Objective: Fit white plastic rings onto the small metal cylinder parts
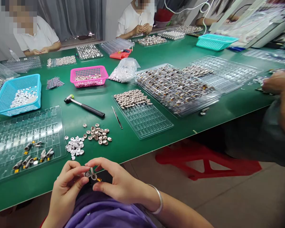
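Note:
Close to my lap, just off the table's front edge, both hands meet over small parts. My left hand (68, 183) pinches a small round grey piece (87, 174) between thumb and index finger. My right hand (120, 179) curls its thumb and fingers around an earbud shell (94, 176) with an orange tab; the two pieces touch or nearly touch. On the table ahead lie a heap of white round caps (75, 145) and a heap of beige ring-shaped pieces (99, 134). Several similar earbud shells (28, 161) with orange tabs rest on a clear tray (49, 118) at the left.
A hammer (85, 107), tweezers (117, 117) and a half-filled tray (149, 122) lie mid-table. Behind are a blue basket (35, 90), a pink basket (89, 83) and stacked trays (180, 109). A co-worker's hand (280, 82) is at right; a red stool (209, 167) stands below.

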Available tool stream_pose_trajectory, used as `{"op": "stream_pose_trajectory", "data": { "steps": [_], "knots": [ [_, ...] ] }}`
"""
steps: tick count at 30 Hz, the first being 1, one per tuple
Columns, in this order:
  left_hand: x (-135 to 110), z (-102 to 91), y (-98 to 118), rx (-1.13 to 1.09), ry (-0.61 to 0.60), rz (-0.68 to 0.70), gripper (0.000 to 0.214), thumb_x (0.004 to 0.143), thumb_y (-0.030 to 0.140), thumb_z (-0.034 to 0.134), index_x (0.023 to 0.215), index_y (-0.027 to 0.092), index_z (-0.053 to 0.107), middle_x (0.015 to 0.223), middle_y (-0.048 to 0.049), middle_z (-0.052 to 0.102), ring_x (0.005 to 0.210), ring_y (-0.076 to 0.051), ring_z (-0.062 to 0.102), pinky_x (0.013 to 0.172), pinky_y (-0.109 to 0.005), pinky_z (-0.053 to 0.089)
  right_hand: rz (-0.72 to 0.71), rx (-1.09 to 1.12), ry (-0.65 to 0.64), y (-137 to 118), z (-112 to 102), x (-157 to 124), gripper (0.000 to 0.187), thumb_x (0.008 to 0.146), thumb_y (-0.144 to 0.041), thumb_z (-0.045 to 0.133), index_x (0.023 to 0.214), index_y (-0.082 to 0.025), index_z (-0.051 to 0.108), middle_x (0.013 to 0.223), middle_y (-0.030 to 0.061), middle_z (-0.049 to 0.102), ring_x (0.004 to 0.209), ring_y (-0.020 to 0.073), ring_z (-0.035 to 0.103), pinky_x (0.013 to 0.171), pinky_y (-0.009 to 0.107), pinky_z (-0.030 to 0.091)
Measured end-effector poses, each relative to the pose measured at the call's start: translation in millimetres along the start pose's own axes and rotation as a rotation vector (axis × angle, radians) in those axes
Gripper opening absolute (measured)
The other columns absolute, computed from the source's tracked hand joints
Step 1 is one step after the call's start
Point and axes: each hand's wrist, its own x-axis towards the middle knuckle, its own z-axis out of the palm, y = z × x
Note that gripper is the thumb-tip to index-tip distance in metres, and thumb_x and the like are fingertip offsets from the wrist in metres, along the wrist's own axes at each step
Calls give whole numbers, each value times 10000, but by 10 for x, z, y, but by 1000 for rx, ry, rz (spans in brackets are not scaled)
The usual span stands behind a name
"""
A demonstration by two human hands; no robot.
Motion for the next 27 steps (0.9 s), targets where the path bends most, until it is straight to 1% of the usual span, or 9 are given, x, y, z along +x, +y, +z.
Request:
{"op": "stream_pose_trajectory", "data": {
  "steps": [3, 6, 12, 14, 17, 19, 23, 25, 27],
  "knots": [
    [-13, -11, -5, -4, 1, -12, 133, 775, 257, 747, 897, 260, 800, 764, -21, 594, 671, -122, 611, 574, -169, 530, 29, 52, 90, 31, 82, -11, 231, 840, -208, 696, 1056, -173, 620, 967, 38, 687, 873, 153, 649, 830, 297, 547],
    [-27, -11, -22, -19, 1, -45, 119, 766, 257, 760, 879, 263, 794, 773, -16, 632, 657, -111, 625, 566, -148, 527, 7, 35, 178, 64, 126, -23, 128, 846, -235, 697, 939, -173, 635, 863, 24, 686, 788, 144, 648, 761, 274, 553],
    [-96, 13, -86, -99, 42, -207, 212, 746, 282, 792, 957, 303, 789, 793, -17, 778, 684, -135, 722, 649, -155, 578, -154, -102, 279, 89, 178, -31, 71, 873, -234, 678, 871, -175, 638, 808, 32, 681, 722, 134, 642, 679, 234, 549],
    [-115, 8, -88, -106, 68, -203, 199, 726, 285, 809, 925, 297, 796, 786, -14, 787, 682, -136, 730, 653, -146, 576, -203, -107, 266, 96, 206, -38, 65, 879, -225, 668, 895, -172, 632, 821, 42, 686, 726, 133, 645, 683, 229, 555],
    [-113, -12, -73, -66, 41, -158, 174, 741, 280, 798, 915, 278, 800, 756, -13, 776, 655, -127, 717, 621, -131, 566, -270, -116, 235, 105, 241, -54, 47, 891, -196, 636, 925, -165, 626, 846, 60, 693, 759, 141, 654, 718, 243, 564],
    [-103, -19, -60, -43, 16, -127, 166, 779, 281, 767, 942, 273, 798, 761, -14, 773, 625, -118, 701, 585, -130, 561, -242, -102, 232, 104, 256, -64, 21, 884, -175, 625, 904, -169, 623, 847, 59, 693, 762, 140, 657, 718, 240, 564],
    [-134, 8, -34, -82, 24, -100, 238, 878, 307, 665, 1101, 294, 747, 872, -28, 798, 679, -147, 736, 584, -170, 591, -37, 13, 278, 105, 302, -84, 117, 818, -182, 668, 882, -190, 570, 799, 17, 653, 678, 121, 624, 637, 219, 541],
    [-178, 33, -28, -66, 21, -69, 286, 843, 276, 710, 1127, 304, 725, 932, -22, 800, 779, -176, 761, 647, -190, 612, 45, 90, 306, 128, 349, -99, 203, 789, -174, 676, 913, -203, 519, 785, -5, 623, 656, 112, 603, 613, 213, 524],
    [-224, 52, -37, 19, 12, -15, 311, 793, 206, 755, 1086, 307, 728, 949, 0, 799, 811, -175, 766, 701, -186, 612, 54, 138, 322, 162, 400, -115, 290, 772, -159, 670, 981, -216, 477, 795, -17, 599, 668, 108, 588, 624, 215, 515]
  ]
}}
